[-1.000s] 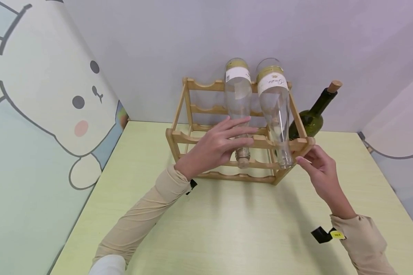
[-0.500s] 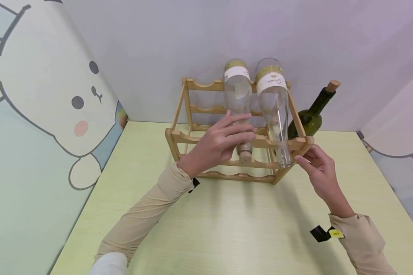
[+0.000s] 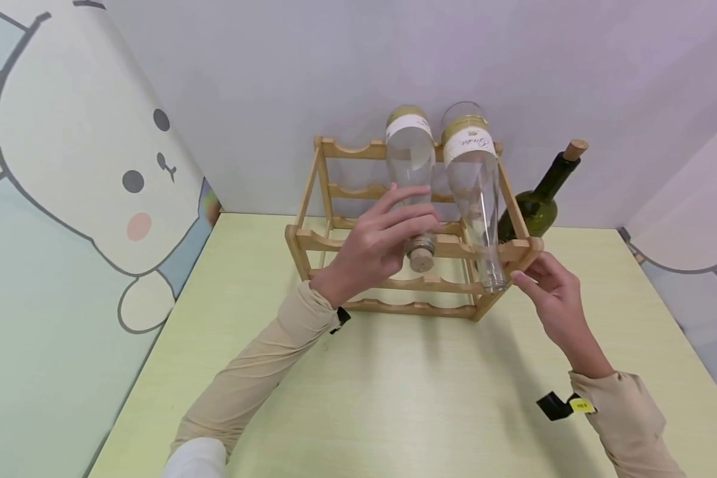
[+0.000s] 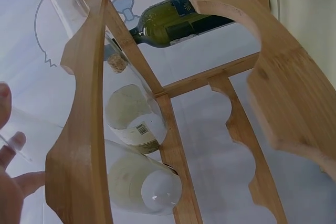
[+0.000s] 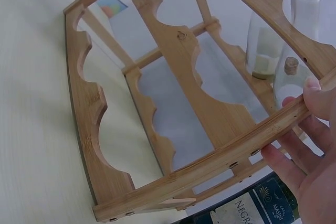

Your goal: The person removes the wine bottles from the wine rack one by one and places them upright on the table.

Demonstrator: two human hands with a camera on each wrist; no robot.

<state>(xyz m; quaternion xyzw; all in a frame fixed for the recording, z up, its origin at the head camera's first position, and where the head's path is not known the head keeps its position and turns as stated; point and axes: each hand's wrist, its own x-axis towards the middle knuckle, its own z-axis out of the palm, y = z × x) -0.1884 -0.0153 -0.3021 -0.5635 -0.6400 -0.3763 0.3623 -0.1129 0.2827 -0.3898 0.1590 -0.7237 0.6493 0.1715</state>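
Observation:
Two clear glass bottles lie with their bottoms toward the wall on the top tier of a wooden wine rack [image 3: 311, 239]. My left hand [image 3: 373, 249] holds the left bottle [image 3: 409, 156] near its neck, fingers over the glass; its cork [image 3: 421, 260] faces me. The right bottle [image 3: 473, 182] rests in the rack's rightmost notch, its mouth past the front rail. My right hand [image 3: 556, 299] grips the rack's front right corner, thumb on the near side. In the right wrist view, its fingers [image 5: 286, 166] wrap the wooden bar.
A corked green wine bottle [image 3: 534, 206] stands behind the rack's right side, near the wall [image 3: 263, 99]. Its dark label [image 5: 273, 200] shows in the right wrist view. The rack stands on a pale yellow table [image 3: 394, 398]. A cartoon panel [image 3: 66, 153] borders the left.
My left hand has shifted slightly up and back with the left bottle, and its corked end now sits higher against the front rail. My right hand keeps its grip on the rack.

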